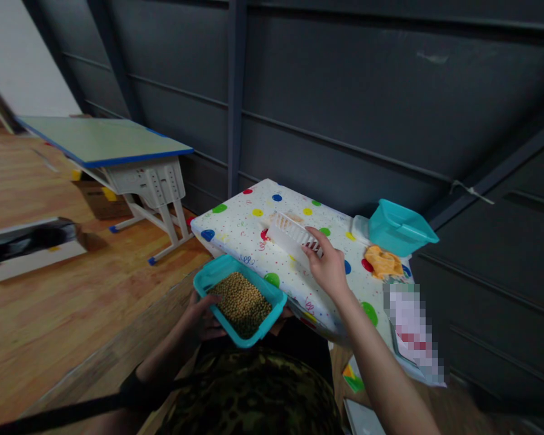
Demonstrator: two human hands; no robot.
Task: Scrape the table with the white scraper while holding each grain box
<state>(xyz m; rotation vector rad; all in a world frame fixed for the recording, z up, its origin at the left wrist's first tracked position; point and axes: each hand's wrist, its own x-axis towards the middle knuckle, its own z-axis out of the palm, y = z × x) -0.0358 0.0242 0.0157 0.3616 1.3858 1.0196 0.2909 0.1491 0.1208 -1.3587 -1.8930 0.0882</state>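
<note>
My left hand (203, 319) grips the near left side of a teal plastic container (278, 302), thumb over its rim. Inside lie many round tan beans (242, 296), looking darker and greenish toward the near end. The container is held slightly tilted, in front of the table's near left edge. My right hand (327, 264) pinches the right end of a white slotted plastic basket (288, 234), fingers at its slatted wall. That basket is over the table's polka-dot cloth (236, 214); whether it touches the cloth I cannot tell. A small tan patch shows behind it.
At the table's right stand a deeper teal tub (401, 229) and a small whitish container (360, 228). An orange cloth (383, 261) lies before them, near a blurred-out item (412, 338). A dark panelled wall (344, 121) closes the back. Left are a blue-edged desk (109, 142) and a white box (40, 263).
</note>
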